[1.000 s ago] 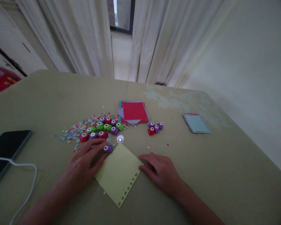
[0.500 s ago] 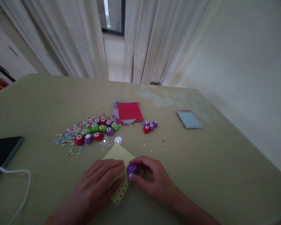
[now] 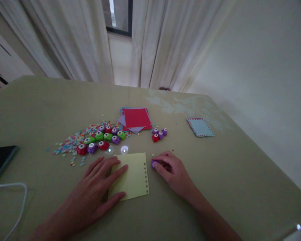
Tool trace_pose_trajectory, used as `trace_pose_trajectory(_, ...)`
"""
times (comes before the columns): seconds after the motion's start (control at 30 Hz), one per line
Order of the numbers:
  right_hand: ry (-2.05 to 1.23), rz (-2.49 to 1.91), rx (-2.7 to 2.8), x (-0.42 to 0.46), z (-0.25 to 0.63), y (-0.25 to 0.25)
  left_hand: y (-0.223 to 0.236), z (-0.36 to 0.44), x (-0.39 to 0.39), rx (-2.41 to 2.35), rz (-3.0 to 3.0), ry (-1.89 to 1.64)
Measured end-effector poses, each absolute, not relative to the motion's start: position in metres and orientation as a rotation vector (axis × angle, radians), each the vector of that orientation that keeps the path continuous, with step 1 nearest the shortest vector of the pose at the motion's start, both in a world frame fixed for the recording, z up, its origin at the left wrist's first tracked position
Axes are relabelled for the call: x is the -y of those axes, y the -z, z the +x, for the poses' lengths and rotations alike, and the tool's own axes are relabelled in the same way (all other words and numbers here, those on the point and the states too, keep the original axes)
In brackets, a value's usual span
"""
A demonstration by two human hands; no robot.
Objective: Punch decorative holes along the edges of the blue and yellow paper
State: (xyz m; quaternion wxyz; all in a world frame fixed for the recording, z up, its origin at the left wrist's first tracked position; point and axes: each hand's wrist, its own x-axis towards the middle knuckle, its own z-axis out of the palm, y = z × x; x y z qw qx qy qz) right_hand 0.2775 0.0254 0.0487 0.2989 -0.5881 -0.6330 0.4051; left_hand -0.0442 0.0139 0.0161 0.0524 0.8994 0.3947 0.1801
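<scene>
A square of yellow paper [image 3: 135,177] lies on the table in front of me, with a row of small punched holes along its right edge. My left hand [image 3: 100,187] rests on the paper's left part with its fingers spread. Just right of the holed edge, my right hand [image 3: 172,170] pinches a small purple craft punch [image 3: 154,164], partly hidden by the fingers. Beyond the paper lie several red, green and purple punches [image 3: 107,136] and two round clear discs [image 3: 124,150].
Coloured paper confetti [image 3: 75,140] is scattered at the left. A stack of red, blue and lilac papers [image 3: 137,117] lies farther back, near a small group of punches [image 3: 161,135]. Pale blue paper [image 3: 201,128] lies at the right, a phone [image 3: 1,159] with a white cable [image 3: 23,197] at the left.
The purple punch passed from beside my left hand into my right hand. The yellow paper has turned so its holed edge faces right. My left hand has spread flat over it.
</scene>
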Motion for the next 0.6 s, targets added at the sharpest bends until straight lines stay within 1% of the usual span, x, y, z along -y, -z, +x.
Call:
trace_pose_trajectory(0.27,-1.007,-1.554,1.678,-0.0269,0.2739,-0.0478,-0.0165,-0.046,-0.0142,-1.209,2.761,-0.485)
trace_pose_trajectory(0.37,-0.965,-1.552,1.658,-0.0291,0.2714,-0.045,-0.0179,-0.0458,-0.0152,-1.137,2.823,-0.476)
trace_pose_trajectory(0.47,-0.929,-1.545,1.649,-0.0323,0.2691,-0.0424,-0.0181,-0.0454,-0.0161,-1.067,2.858,-0.506)
trace_pose_trajectory(0.6,-0.891,-1.559,1.657,-0.0334,0.268,-0.0406,-0.0123,-0.0423,-0.0157,-1.117,2.785,-0.591)
